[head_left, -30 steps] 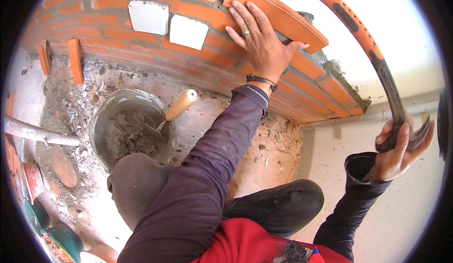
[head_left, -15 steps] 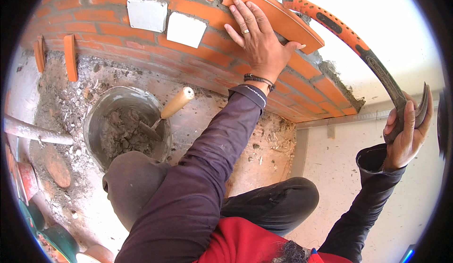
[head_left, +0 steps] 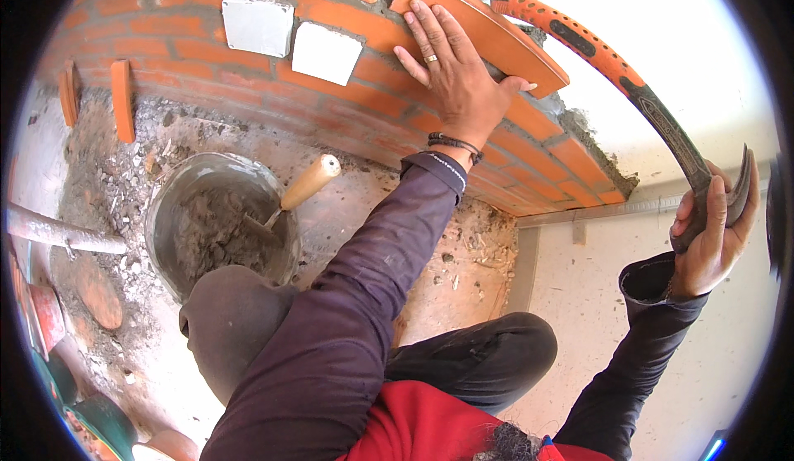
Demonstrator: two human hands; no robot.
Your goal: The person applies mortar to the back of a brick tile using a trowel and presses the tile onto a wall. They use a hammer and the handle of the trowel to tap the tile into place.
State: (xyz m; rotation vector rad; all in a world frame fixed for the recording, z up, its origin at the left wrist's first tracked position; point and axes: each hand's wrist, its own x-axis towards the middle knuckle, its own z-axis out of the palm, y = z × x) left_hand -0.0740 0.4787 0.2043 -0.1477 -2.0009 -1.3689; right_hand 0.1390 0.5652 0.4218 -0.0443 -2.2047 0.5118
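Note:
My left hand (head_left: 457, 81) rests with fingers spread on an orange flat brick (head_left: 514, 39) atop the mortared brick wall (head_left: 528, 157). My right hand (head_left: 711, 225) is wrapped around the head end of a claw hammer (head_left: 641, 97) with an orange and black handle. The handle's butt is up at the brick's back edge; whether it touches is hard to tell. Two white square plates (head_left: 327, 52) sit on the wall left of my left hand.
A bucket of grey mortar (head_left: 219, 242) with a wooden-handled trowel (head_left: 308, 181) stands beside my knee. Two orange brick strips (head_left: 122, 101) lean on the wall. A pale pipe (head_left: 66, 229) and several coloured pots (head_left: 107, 420) are at the left, with rubble along the floor.
Since a second ago the hammer and my right hand have moved up, the handle's butt down and left to the brick. My left hand remains on the brick. The view has shifted slightly.

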